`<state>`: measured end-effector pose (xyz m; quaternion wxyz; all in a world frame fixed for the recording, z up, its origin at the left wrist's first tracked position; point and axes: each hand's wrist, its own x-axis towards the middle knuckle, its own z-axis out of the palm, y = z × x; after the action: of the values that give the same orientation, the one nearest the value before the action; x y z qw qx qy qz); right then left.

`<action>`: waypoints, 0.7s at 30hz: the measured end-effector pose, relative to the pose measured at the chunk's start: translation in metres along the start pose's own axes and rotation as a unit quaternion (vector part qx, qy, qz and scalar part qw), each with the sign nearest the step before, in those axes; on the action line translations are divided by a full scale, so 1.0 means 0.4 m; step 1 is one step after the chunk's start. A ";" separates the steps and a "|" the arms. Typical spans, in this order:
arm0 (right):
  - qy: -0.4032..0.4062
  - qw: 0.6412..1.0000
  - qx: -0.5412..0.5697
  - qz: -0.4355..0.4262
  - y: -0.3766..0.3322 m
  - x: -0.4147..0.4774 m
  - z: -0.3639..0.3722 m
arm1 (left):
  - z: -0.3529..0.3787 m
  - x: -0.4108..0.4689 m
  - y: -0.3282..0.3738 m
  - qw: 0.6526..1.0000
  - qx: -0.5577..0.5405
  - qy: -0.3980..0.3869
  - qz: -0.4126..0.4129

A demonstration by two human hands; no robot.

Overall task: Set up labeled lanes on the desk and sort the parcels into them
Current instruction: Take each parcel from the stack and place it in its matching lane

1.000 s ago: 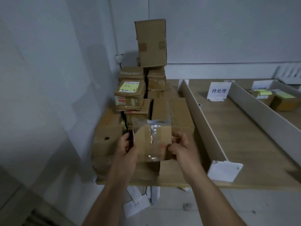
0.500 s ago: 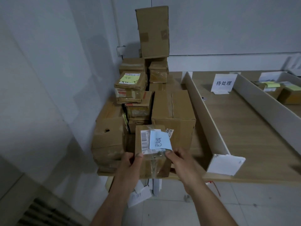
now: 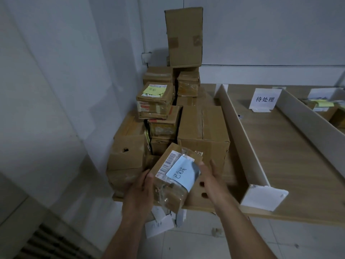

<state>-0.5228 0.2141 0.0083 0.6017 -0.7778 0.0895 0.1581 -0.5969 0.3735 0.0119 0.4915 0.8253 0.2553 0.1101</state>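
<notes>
A small cardboard parcel (image 3: 173,176) with a barcode label and a pale blue handwritten note on top is held over the desk's front edge. My left hand (image 3: 140,191) grips its left side and my right hand (image 3: 211,180) grips its right side. Behind it a pile of cardboard parcels (image 3: 201,128) fills the desk's left corner, and a tall box (image 3: 183,37) stands on top at the back. White divider walls (image 3: 240,135) form lanes on the wooden desk (image 3: 291,157). A white sign card (image 3: 265,99) with printed characters stands at the far end of the first lane.
Two parcels with yellow notes (image 3: 324,107) lie in the lane at the far right. A white bracket (image 3: 263,199) caps the near end of the divider. Loose paper slips (image 3: 158,223) lie on the tiled floor below. A wall (image 3: 56,90) closes the left side.
The parcel has been turned so its labelled face points up, then lowered toward me and tilted to the right. Both hands kept hold of it throughout.
</notes>
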 end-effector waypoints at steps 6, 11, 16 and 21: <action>-0.059 0.998 0.032 -0.016 -0.021 0.057 -0.009 | 0.019 0.009 -0.002 0.998 0.012 -0.023 -0.057; -0.006 0.999 0.044 -0.022 -0.006 0.048 -0.030 | 0.023 -0.001 0.018 0.996 -0.071 0.041 -0.044; 0.019 0.999 0.001 -0.045 0.007 0.002 -0.043 | 0.029 -0.021 0.027 0.997 -0.075 -0.022 -0.007; 0.093 0.987 0.062 -0.119 0.018 -0.079 -0.060 | 0.028 -0.033 0.031 0.993 -0.083 -0.078 0.028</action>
<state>-0.5515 0.1876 0.0183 0.6527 -0.7551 0.0617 0.0068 -0.5996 0.3533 0.0180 0.5733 0.7946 0.1831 0.0796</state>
